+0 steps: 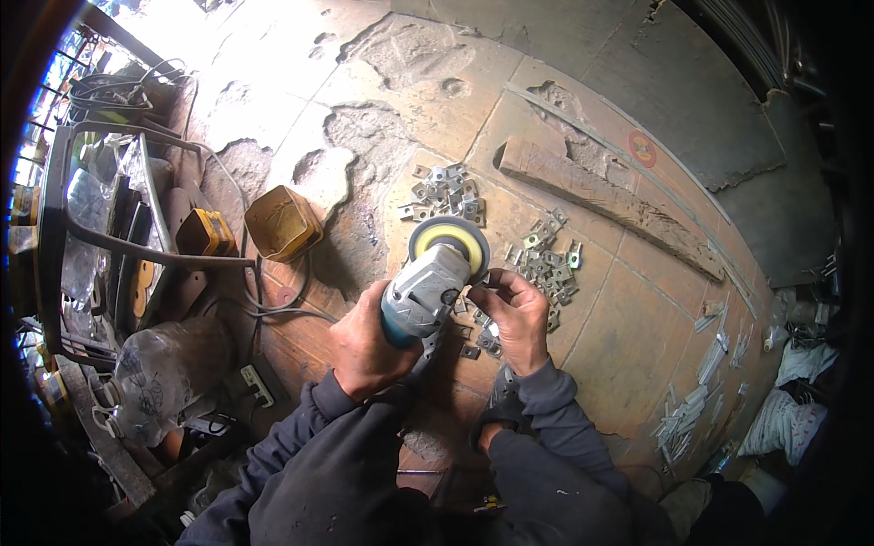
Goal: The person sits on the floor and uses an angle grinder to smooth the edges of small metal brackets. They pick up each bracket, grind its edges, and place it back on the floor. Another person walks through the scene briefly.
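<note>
Nearby, left hand point(369, 338): closed round the grinder point(423, 298), between both hands.
Right hand point(517, 318): fingers bent beside the disc point(448, 233); cannot tell whether they pinch anything.
Clips point(550, 267): piled on tiles point(628, 346) right of and beyond the disc.
Plank point(605, 202): farther right.

The bare left hand point(371, 344) curls in a wide grip; the bare right hand point(517, 320) bends inward, its fingers point(522, 288) seemingly pinched together. Both dark navy-sleeved forearms point(566, 420) reach forward.
</note>
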Demonstrator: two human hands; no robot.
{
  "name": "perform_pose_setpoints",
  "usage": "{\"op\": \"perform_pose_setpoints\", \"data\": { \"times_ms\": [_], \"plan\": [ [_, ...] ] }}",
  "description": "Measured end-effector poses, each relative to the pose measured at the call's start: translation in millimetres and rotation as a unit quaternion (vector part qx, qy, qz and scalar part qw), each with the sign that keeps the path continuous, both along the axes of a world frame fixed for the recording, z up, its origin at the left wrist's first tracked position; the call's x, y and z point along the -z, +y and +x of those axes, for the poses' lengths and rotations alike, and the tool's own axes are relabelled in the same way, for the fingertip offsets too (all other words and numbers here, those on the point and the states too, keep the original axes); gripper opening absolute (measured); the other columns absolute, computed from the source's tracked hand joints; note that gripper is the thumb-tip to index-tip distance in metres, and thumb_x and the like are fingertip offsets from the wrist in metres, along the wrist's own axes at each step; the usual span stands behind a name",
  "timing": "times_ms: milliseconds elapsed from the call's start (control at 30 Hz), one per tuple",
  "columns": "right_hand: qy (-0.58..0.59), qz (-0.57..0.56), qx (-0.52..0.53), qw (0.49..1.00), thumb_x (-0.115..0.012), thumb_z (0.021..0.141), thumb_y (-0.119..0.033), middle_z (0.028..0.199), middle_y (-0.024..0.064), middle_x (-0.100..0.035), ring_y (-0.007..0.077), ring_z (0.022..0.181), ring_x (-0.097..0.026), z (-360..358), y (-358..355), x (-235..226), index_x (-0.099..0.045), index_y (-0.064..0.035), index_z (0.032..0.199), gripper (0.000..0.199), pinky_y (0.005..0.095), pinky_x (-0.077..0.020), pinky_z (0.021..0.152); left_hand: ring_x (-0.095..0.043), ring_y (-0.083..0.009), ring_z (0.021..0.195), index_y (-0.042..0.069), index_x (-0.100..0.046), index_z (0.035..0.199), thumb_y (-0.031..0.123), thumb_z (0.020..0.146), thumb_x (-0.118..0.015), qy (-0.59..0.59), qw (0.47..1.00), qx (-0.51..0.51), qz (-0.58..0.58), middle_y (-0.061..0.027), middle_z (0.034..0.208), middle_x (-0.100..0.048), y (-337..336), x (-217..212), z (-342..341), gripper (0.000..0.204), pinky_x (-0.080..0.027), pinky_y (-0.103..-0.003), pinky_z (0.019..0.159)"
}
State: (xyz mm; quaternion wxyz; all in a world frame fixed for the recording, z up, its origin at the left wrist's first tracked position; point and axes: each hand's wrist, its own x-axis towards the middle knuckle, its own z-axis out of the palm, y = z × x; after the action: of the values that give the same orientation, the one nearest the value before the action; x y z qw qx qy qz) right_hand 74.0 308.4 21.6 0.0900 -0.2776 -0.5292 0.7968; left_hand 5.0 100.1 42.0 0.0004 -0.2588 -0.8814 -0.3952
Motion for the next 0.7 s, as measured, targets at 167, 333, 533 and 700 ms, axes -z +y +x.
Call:
{"op": "perform_pose_setpoints", "data": {
  "times_ms": [167,333,533,700],
  "plan": [
    [-0.027,0.007,0.000,1.000,-0.083,0.094,-0.010,0.093,0.0033,-0.076,0.0030,0.075,-0.064,-3,-8,-3,-0.073,0.0043,0.113,0.026,0.0192,-0.0511,0.069,-0.073,-0.0422,0.086,0.002,-0.057,0.134,0.010,0.068,-0.081,0.016,1.000,-0.003,-0.002,-0.0224,0.098,-0.071,4,-1,1,0.071,-0.059,-0.048,0.075],
    [-0.053,0.042,-0.006,0.998,-0.084,0.093,-0.010,0.090,0.0011,-0.074,0.0034,0.075,-0.063,-2,-11,2,-0.073,0.0036,0.113,0.027,0.0197,-0.0505,0.069,-0.073,-0.0417,0.085,0.002,-0.058,0.133,0.010,0.067,-0.082,0.020,1.000,-0.002,-0.009,-0.0216,0.098,-0.071,5,1,3,0.071,-0.059,-0.048,0.074],
    [0.006,-0.013,0.016,1.000,-0.083,0.094,-0.010,0.092,-0.0006,-0.070,0.0058,0.080,-0.062,8,1,8,-0.066,0.0032,0.126,0.039,0.0214,-0.0502,0.072,-0.076,-0.0432,0.094,0.003,-0.051,0.140,0.016,0.070,-0.087,-0.015,0.999,-0.028,-0.033,-0.0225,0.106,-0.073,-1,6,3,0.079,-0.061,-0.047,0.082],
    [0.029,-0.031,0.008,0.999,-0.084,0.094,-0.011,0.092,-0.0004,-0.069,0.0066,0.085,-0.064,12,9,11,-0.063,0.0040,0.130,0.044,0.0214,-0.0517,0.078,-0.077,-0.0417,0.095,0.002,-0.050,0.140,0.017,0.073,-0.088,-0.032,0.999,-0.021,0.009,-0.0233,0.106,-0.073,-5,4,5,0.078,-0.061,-0.045,0.082]
  ]
}}
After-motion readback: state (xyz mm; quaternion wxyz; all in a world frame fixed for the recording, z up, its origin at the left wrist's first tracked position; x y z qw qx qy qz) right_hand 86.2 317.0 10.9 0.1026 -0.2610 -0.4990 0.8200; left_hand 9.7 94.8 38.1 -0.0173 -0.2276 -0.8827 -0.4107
